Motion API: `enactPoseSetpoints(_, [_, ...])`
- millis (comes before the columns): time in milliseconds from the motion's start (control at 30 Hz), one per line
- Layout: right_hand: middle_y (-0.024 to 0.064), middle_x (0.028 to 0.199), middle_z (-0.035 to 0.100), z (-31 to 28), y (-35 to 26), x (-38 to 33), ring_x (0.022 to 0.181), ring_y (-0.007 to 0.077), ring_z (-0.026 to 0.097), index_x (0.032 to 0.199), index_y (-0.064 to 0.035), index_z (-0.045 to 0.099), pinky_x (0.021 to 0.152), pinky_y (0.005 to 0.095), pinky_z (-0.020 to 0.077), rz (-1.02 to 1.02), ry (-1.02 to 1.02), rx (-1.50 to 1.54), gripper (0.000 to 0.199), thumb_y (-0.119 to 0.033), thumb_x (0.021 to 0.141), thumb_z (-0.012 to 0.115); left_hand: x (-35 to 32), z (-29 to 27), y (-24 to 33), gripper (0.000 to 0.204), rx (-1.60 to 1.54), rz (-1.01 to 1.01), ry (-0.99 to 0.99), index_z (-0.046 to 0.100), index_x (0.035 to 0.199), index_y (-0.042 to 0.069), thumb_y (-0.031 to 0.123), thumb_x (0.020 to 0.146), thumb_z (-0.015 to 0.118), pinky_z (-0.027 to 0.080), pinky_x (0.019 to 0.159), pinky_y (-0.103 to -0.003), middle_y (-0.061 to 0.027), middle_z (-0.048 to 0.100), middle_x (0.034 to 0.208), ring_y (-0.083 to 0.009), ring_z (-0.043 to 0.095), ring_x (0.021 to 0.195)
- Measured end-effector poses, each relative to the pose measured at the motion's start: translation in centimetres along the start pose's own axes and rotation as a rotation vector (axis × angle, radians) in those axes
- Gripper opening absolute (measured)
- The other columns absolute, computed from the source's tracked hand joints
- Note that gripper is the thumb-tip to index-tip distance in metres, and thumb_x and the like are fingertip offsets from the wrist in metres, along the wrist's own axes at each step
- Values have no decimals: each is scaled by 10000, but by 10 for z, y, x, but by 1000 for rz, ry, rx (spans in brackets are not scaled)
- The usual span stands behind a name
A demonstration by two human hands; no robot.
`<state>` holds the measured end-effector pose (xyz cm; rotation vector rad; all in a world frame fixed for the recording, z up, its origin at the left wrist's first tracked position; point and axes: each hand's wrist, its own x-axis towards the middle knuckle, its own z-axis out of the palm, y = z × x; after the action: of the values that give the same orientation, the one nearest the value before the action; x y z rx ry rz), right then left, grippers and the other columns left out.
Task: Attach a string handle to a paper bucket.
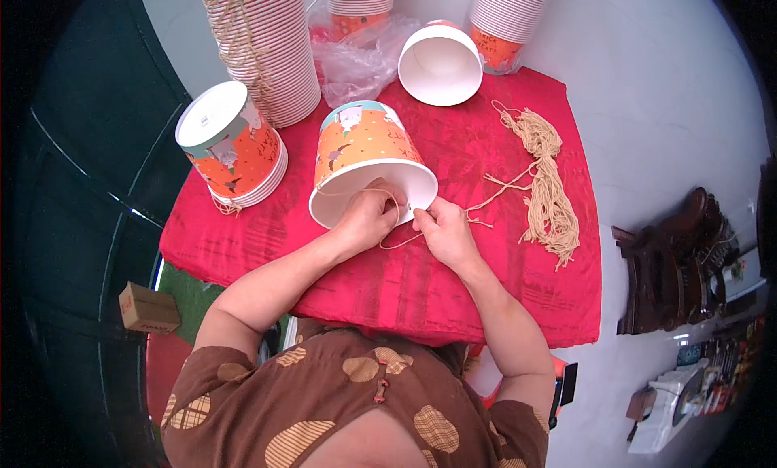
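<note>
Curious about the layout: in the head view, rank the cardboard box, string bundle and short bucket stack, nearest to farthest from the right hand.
1. String bundle, right of the right hand.
2. Short bucket stack, upper left.
3. Cardboard box, farther left, lower.

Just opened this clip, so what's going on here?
A person's left hand reaches into an orange paper bucket, which is tipped with its opening toward them on a red tablecloth. The right hand is at the bucket's right edge. A thin tan cord loops between the hands; whether either grips it is unclear. A tan cord bundle lies to the right.
</note>
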<state>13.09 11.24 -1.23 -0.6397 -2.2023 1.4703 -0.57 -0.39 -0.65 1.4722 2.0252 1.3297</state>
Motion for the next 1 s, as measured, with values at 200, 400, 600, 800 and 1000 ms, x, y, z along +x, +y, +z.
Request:
enactPoseSetpoints(200, [180,711,651,0,-4,-2,661,252,663,984,31,641,609,392,503,-45,43,-37,169,-81,886,559,2,9,1,91,17,-46,22,633,876,-1,78,844,664,470,689,-327,-96,615,876,-187,583,764])
enactPoseSetpoints(400, [184,705,647,0,2,0,669,256,666,967,40,636,620,392,510,-36,42,-40,164,-80,882,564,4,13,1,105,51,5,39,635,857,4,108,851,652,468,660,-346,-112,628,840,-203,589,723])
enactPoseSetpoints(600, [126,742,670,3,9,3,660,183,641,1009,54,608,602,334,504,-47,1,147,180,-39,857,585,9,10,-11,99,9,-76,-15,622,834,10,104,860,600,459,635,-317,-72,608,778,-156,562,694])
enactPoseSetpoints(800, [90,816,666,-14,-22,-6,677,123,612,1068,58,585,580,265,482,217,-119,301,237,-32,853,625,9,1,-2,172,-261,-240,-24,642,861,-20,135,854,568,476,657,-343,-130,642,774,-179,607,729])
enactPoseSetpoints(1000, [82,663,631,-20,-12,-6,584,124,587,933,50,633,521,295,449,92,22,120,208,-146,872,663,9,3,-3,128,-240,-156,-22,597,849,38,151,904,573,431,604,-276,-13,577,729,-88,516,687])
